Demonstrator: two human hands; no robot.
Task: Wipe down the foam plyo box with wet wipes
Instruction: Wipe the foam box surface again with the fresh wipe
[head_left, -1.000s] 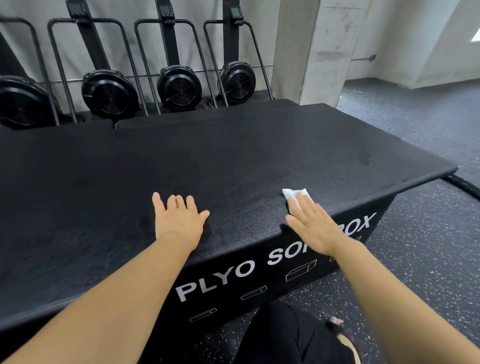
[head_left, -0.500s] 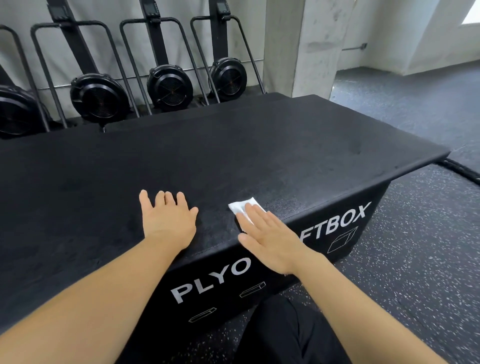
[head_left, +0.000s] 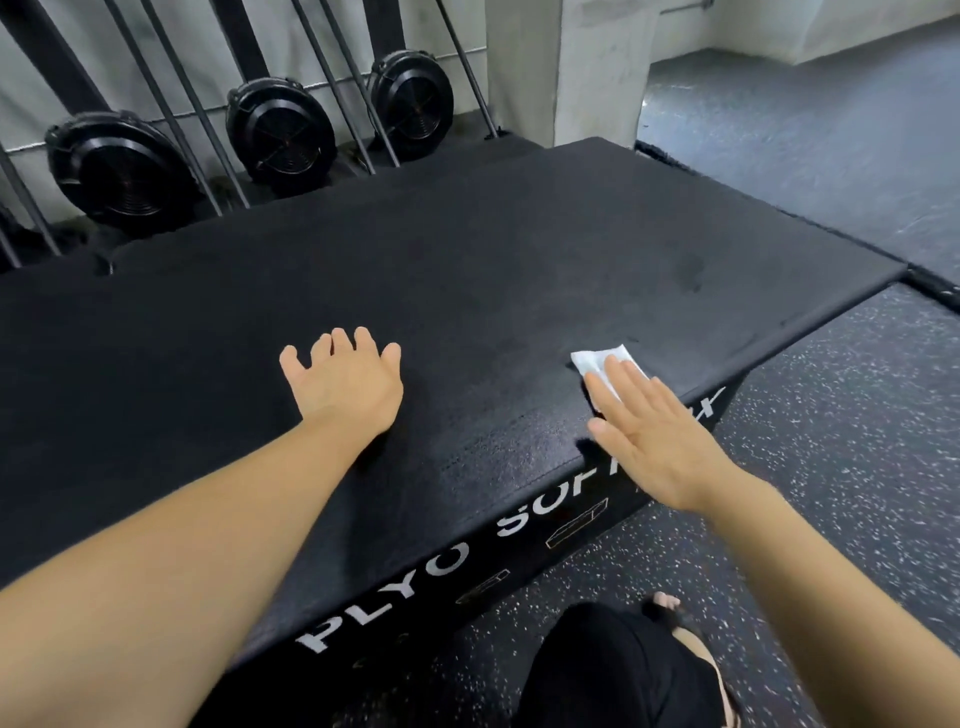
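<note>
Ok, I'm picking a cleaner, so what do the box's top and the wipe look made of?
Plyo box: probably a matte black vinyl-like cover, with the foam itself hidden; it shows a fine grain and a stitched seam near the front edge. Wipe: a thin white sheet that looks nonwoven, creased, lying under the straight fingers of the right hand.

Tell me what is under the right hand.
A white wet wipe lies under the straight fingers of the right hand, flat on top of the plyo box near its front edge. Only the wipe's far part shows; the rest is covered by the hand.
</note>
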